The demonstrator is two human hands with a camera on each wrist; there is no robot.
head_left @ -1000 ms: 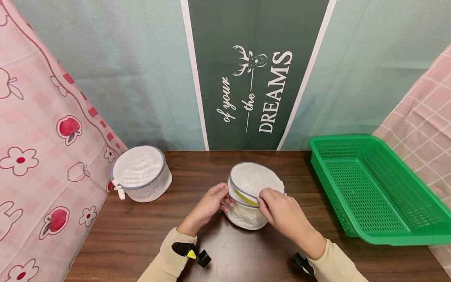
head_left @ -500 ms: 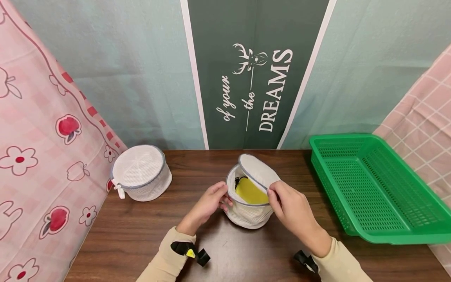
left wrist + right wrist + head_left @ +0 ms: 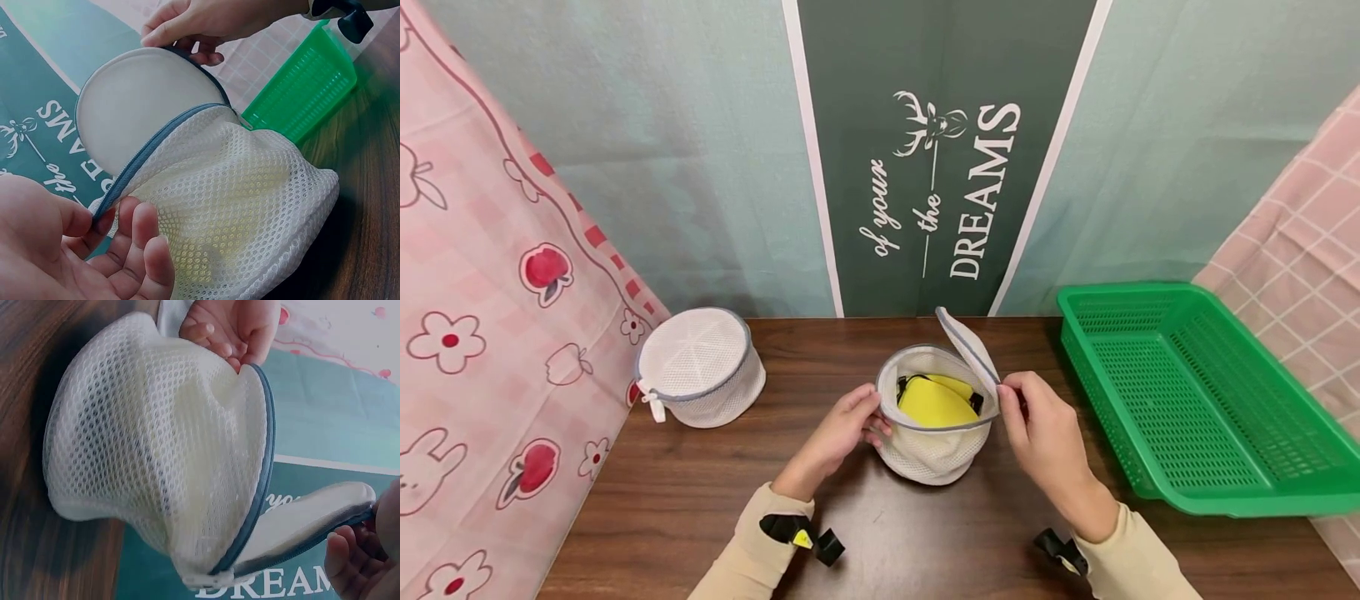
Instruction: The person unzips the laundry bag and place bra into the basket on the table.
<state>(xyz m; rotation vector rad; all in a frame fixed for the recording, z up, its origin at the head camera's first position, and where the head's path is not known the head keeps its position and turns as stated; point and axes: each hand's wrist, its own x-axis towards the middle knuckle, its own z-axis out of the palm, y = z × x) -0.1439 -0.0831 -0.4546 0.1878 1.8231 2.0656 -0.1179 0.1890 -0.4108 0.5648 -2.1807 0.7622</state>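
Note:
A round white mesh laundry bag [image 3: 934,457] with a grey-blue zip rim stands on the table, its lid [image 3: 967,348] tilted up at the right. Inside lies a yellow cloth-like item [image 3: 936,404] with black strap-like parts; its exact kind cannot be told. My left hand [image 3: 842,429] pinches the bag's rim on the left side, thumb against forefinger. At the right, my right hand [image 3: 1045,429] pinches the edge of the raised lid. In the left wrist view the lid's pale underside [image 3: 144,106] shows, and yellow glows faintly through the mesh.
A second white mesh bag [image 3: 696,367], its lid down, stands at the back left with a white zip pull hanging. A green plastic basket [image 3: 1097,400] sits at the right. Curtains line the back and sides of the wooden table [image 3: 880,550].
My right hand has moved right, lifting the lid from nearly flat to steeply tilted, so the yellow item now shows inside. My left hand has stayed at the rim.

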